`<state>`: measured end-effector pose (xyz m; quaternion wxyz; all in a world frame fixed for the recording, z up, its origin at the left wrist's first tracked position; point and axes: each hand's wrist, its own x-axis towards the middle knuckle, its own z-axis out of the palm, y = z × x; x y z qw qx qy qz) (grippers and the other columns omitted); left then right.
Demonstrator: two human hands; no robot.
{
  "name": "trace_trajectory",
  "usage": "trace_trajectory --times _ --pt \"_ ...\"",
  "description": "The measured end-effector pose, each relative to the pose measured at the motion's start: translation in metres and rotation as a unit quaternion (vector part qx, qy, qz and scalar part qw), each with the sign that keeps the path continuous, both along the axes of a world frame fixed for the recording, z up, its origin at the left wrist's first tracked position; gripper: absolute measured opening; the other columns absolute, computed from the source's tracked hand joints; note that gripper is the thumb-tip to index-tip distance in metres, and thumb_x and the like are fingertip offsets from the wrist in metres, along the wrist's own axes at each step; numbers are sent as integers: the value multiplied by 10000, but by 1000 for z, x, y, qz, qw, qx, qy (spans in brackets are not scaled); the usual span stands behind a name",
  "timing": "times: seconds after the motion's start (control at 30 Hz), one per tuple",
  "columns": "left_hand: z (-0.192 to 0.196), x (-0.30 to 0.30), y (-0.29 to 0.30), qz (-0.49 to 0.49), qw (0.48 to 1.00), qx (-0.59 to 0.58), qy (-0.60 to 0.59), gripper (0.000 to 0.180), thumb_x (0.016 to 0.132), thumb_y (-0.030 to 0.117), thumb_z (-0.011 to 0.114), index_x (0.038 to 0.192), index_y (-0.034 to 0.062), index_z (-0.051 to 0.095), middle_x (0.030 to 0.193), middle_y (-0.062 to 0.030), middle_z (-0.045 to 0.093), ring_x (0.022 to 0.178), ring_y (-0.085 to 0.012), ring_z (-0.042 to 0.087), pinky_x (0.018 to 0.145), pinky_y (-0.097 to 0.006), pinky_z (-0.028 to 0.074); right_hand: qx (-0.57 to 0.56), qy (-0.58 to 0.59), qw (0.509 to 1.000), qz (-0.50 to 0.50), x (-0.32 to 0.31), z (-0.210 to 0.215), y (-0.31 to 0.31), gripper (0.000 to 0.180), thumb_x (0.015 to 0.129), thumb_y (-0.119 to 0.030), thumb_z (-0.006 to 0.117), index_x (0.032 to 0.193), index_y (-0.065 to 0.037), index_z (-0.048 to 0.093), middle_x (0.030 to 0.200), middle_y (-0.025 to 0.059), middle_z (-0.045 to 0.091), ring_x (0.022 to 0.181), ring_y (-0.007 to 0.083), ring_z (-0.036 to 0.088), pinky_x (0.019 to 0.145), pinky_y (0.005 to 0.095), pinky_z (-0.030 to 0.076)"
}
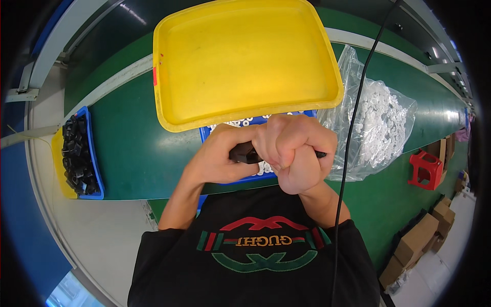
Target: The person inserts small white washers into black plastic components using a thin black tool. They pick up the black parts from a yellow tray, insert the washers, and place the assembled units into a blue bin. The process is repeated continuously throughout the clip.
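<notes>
My left hand holds a small black part in front of my chest. Pressed against it from the right, my right hand is clenched in a fist around a thin dark tool whose tip sticks out on the right. Both hands hover over a blue bin of small white rings, mostly hidden by them. Just beyond the hands lies a large empty yellow tray, resting over the blue bin.
A clear plastic bag of white rings lies to the right on the green table. At the left edge a blue bin of black parts sits on a yellow tray. A black cable hangs down on the right. A red stool and cardboard boxes stand on the floor.
</notes>
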<state>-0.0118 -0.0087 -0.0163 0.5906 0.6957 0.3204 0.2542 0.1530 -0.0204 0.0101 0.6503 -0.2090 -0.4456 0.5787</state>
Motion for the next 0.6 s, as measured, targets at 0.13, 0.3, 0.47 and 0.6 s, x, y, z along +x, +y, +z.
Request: trace_trajectory --times 0.13,0.3,0.47,0.6 --pt "5 -19 10 9 994 23 -106 314 582 4 632 895 -20 609 772 -67 593 644 -123 535 597 -238 441 68 153 986 18 11 34 -11 174 767 37 561 636 -59 499 584 55 475 456 139 412 394 263 291" --pt "23 -25 7 21 988 20 -154 392 536 35 665 915 -30 594 883 -90 605 773 -149 596 739 -243 486 242 -94 957 128 58 59 2 122 775 3 672 791 -87 592 692 71 577 491 132 482 381 229 322" --pt "19 -20 -3 55 979 7 -198 521 597 77 692 1069 -14 491 860 -51 583 760 -108 571 698 -222 443 150 -357 921 47 44 47 -5 356 706 16 685 1058 -32 658 754 87 561 565 188 522 468 259 392" --pt "32 -9 -8 64 970 -95 -214 501 618 50 660 1054 12 416 857 -52 576 761 -78 546 681 -188 391 153 -385 910 30 37 38 -7 476 703 -13 724 1165 -52 613 813 91 551 583 201 538 482 293 428"
